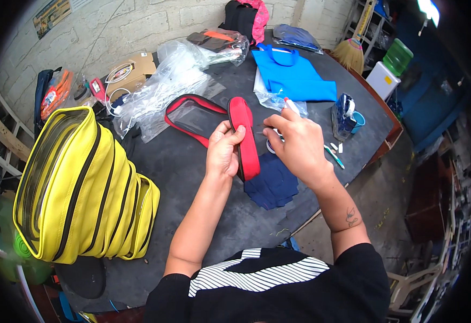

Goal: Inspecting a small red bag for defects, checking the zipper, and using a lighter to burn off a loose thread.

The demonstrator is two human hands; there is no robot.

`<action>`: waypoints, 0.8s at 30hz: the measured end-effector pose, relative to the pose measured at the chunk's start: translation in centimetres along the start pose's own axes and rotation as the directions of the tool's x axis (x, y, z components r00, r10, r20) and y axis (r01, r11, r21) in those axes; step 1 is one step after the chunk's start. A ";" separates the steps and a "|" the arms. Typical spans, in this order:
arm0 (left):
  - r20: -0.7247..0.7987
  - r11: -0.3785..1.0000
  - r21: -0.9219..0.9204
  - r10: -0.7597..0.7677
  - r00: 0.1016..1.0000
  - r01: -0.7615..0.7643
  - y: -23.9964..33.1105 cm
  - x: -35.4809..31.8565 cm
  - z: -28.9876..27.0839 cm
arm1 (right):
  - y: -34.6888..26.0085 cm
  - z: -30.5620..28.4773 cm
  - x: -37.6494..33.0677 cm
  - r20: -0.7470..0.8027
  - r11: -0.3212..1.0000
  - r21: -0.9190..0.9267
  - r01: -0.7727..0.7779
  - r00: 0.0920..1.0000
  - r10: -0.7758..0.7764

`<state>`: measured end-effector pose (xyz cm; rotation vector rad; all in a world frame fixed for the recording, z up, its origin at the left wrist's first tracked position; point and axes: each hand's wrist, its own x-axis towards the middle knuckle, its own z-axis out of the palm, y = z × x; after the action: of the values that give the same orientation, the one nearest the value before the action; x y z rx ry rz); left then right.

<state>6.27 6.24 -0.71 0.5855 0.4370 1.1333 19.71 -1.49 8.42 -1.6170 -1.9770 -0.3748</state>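
Note:
My left hand (224, 149) grips a red zippered pouch (250, 144) by its side, thumb on the red fabric. Its lid (191, 116), a red frame around a clear window, hangs open to the left. Just right of the pouch is my right hand (299, 141), fingers curled and pinched; what they hold, if anything, I cannot make out. A white stick-like item with a red tip (289, 103) shows behind its knuckles; whether it is held is unclear. Folded navy cloth (271, 183) lies on the dark table under the hands, and a round white-rimmed item is partly hidden there.
Yellow clear-fronted zippered cases (79, 188) stand nested at the left. Clear plastic bags (165, 86) and a cardboard box (138, 67) lie at the back left. A blue tote bag (294, 75), a tape dispenser (344, 116) and a teal pen (334, 157) are at the right.

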 end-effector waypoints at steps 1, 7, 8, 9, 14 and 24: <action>0.004 1.000 0.000 -0.004 1.000 0.004 -0.1 0.0 0.1 | -0.1 0.0 0.1 -0.027 1.000 -0.016 -0.003 1.000 0.003; 0.015 0.997 -0.009 0.077 0.997 -0.077 -0.6 -0.6 0.7 | -0.4 0.4 0.8 -0.034 0.986 -0.139 0.096 0.994 -0.102; 0.010 0.996 0.003 0.091 0.996 -0.091 -0.7 -0.6 0.7 | -0.4 0.5 0.8 -0.033 0.985 -0.139 0.098 0.994 -0.104; 0.005 0.994 0.015 0.105 0.994 -0.105 -0.8 -0.6 0.7 | -0.3 0.6 0.8 -0.037 0.982 -0.148 0.114 0.992 -0.120; -0.026 0.992 0.007 0.126 0.992 -0.126 -1.0 -0.5 0.7 | -0.9 0.5 0.3 0.014 0.962 -0.232 0.145 0.989 -0.145; 0.016 0.995 0.002 0.102 0.995 -0.102 -0.8 -0.6 0.1 | -1.1 -0.1 -0.4 0.000 0.988 -0.111 0.110 0.994 -0.111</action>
<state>6.64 5.45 -1.14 0.6248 0.3987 1.2250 18.75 -2.13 8.45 -1.5742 -2.0794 -0.5400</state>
